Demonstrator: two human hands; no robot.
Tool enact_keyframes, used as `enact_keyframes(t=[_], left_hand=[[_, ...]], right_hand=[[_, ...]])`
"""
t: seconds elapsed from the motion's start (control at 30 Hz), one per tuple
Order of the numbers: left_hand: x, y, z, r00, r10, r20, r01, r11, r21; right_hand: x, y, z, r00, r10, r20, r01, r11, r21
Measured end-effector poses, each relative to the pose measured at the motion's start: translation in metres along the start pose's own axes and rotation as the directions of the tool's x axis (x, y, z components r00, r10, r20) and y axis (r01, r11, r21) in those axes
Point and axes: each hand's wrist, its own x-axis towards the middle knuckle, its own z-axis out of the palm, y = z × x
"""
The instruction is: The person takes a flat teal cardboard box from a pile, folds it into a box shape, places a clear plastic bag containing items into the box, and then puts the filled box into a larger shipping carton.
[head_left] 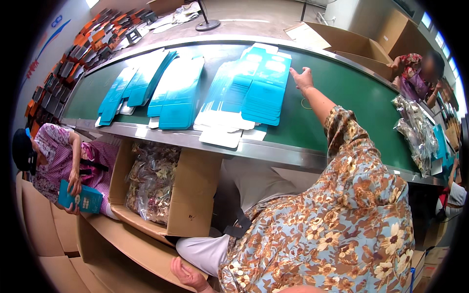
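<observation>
My right hand (303,78) is stretched over the green table (317,124), fingers slightly bent and apart, at or just beside the right edge of a stack of flat turquoise and white cartons (264,93); whether it touches them I cannot tell. More stacks of these cartons (173,97) lie to the left. My left hand (188,273) is low at the bottom, palm up with loosely bent fingers and nothing in it, by a cardboard flap. Between table and lap stands an open cardboard box (190,190) holding clear bags of dried pale and brown pieces (149,180).
A co-worker at left (63,156) holds a turquoise carton (88,200); another person (410,73) is at upper right near large cardboard boxes (395,34) and clear bags (410,132). A third person's arm (457,193) shows at far right. Orange and grey items (73,58) are piled at back left.
</observation>
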Motion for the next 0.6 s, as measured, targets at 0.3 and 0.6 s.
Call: enact_keyframes(t=[0.3,0.6], left_hand=[[0.044,0.049,0.019,0.889,0.286,0.357,-0.196,0.943,-0.269],[0.027,0.047,0.036,0.833,0.290,0.470,-0.121,0.926,-0.357]], right_hand=[[-0.027,-0.030,0.048,0.859,0.289,0.421,-0.316,0.949,-0.007],[0.029,0.042,0.047,0.961,0.110,0.254,-0.171,0.958,0.231]])
